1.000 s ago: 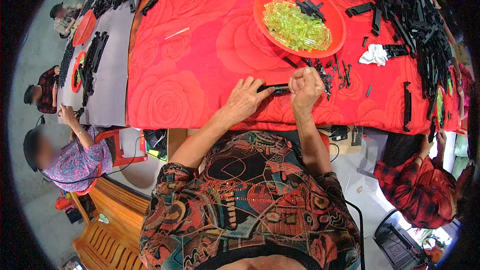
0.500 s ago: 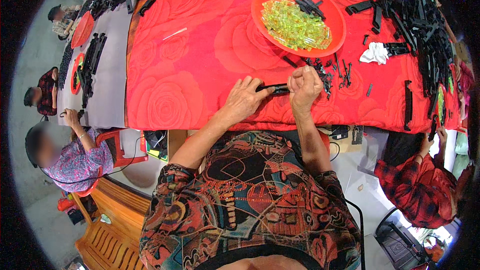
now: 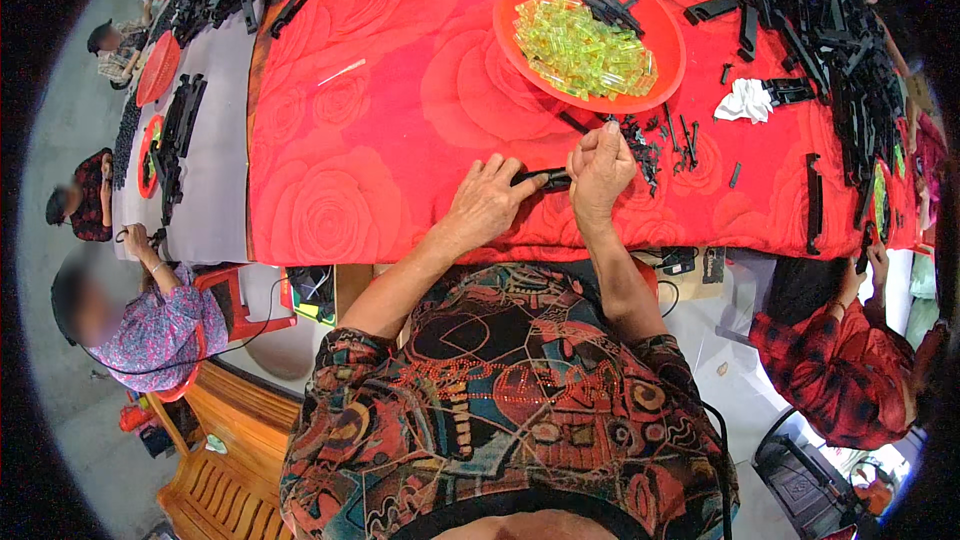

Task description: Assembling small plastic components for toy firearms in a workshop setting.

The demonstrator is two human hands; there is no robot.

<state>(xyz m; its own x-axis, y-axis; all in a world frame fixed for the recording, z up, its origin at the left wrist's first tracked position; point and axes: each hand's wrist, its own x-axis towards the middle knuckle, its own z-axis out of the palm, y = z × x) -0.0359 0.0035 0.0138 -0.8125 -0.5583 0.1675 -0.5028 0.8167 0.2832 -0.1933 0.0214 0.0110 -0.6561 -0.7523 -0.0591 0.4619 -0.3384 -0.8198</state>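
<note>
A slim black plastic part (image 3: 548, 180) lies across the red tablecloth in front of me. My left hand (image 3: 484, 204) is closed on its left end, thumb along the top and the other fingers bent over the far side. Against the part's right end rests my right hand (image 3: 602, 176), its fingers pinched together and pointing away from me. Whatever is in that pinch is too small to name; a dark speck shows at the tips. Just beyond it lies a scatter of small black pieces (image 3: 645, 158), with several thin black rods (image 3: 685, 140) beside them.
A red bowl (image 3: 507, 28) of yellow-green clear pieces and a few black ones stands beyond my hands. Heaps of black parts (image 3: 820, 20) line the right, near a crumpled white tissue (image 3: 744, 100). Co-workers sit left and right; a wooden bench (image 3: 225, 480) is behind left.
My right hand's fingers have straightened a little from a curled fist into a pinch reaching farther forward. My left hand keeps its hold on the black part.
</note>
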